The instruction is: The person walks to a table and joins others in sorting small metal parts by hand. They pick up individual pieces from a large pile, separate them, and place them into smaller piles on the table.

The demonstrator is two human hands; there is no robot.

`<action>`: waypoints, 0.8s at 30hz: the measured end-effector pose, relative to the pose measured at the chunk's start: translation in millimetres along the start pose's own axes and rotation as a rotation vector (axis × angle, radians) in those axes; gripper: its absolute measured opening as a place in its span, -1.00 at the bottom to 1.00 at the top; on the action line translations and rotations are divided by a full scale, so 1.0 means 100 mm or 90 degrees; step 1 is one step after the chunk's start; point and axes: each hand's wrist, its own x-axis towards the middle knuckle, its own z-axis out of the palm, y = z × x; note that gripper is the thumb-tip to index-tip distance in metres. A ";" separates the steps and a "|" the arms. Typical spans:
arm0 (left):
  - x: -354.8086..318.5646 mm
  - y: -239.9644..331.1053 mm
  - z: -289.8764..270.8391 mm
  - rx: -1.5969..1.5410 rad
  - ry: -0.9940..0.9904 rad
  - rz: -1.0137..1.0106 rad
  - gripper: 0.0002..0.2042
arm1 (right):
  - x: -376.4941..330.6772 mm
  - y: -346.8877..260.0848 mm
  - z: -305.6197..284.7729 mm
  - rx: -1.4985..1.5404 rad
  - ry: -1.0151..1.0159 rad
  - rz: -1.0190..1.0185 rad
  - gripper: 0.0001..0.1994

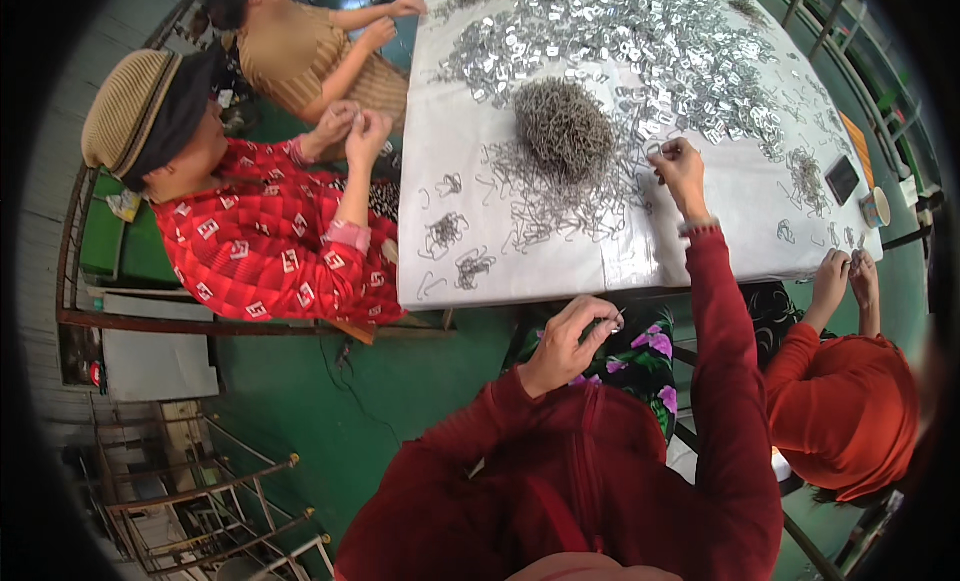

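My left hand (572, 346) is held above my lap, just off the table's near edge. Its thumb and fingers pinch a small shiny metal piece (615, 329), partly covered by the fingertips. My right hand (682, 176) reaches over the white table (450, 281), fingers closed at the right side of a spread of bent wire hooks (555, 216). Whatever those fingertips hold is too small to make out. Left of that hand rises a dense clump of grey wire hooks (565, 131). Flat silvery metal buckles (640, 41) cover the far part of the table.
Small hook piles (445, 231) lie at the table's left side, others (805, 181) at the right. A dark phone (842, 179) and a cup (875, 209) stand near the right edge. Co-workers sit left, in a red patterned shirt (270, 241) and striped top, and right, in orange (845, 406).
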 end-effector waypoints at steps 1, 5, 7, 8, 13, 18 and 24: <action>0.01 -0.03 0.03 -0.001 -0.002 0.016 -0.95 | -0.25 -0.07 -0.08 0.082 -0.017 -0.009 -0.78; 0.09 -0.09 0.15 -0.012 -0.016 0.018 -0.95 | -1.35 -0.57 -0.44 0.171 -0.174 0.062 -0.84; 0.11 -0.11 0.15 -0.003 -0.014 0.006 -0.94 | -1.73 -0.87 -0.49 0.183 -0.190 0.128 -0.81; 0.13 -0.11 0.15 0.001 -0.016 0.001 -0.94 | -1.87 -0.95 -0.51 0.213 -0.178 0.124 -0.82; 0.23 -0.07 0.20 0.054 -0.037 0.032 -0.92 | -2.15 -1.07 -0.60 0.278 -0.117 0.072 -0.84; 0.25 -0.05 0.30 0.088 -0.020 0.055 -0.91 | -2.21 -1.05 -0.56 0.289 -0.049 0.070 -0.88; 0.14 -0.10 0.32 0.083 -0.029 0.038 -0.83 | -2.31 -0.97 -0.57 0.346 -0.022 0.055 -0.88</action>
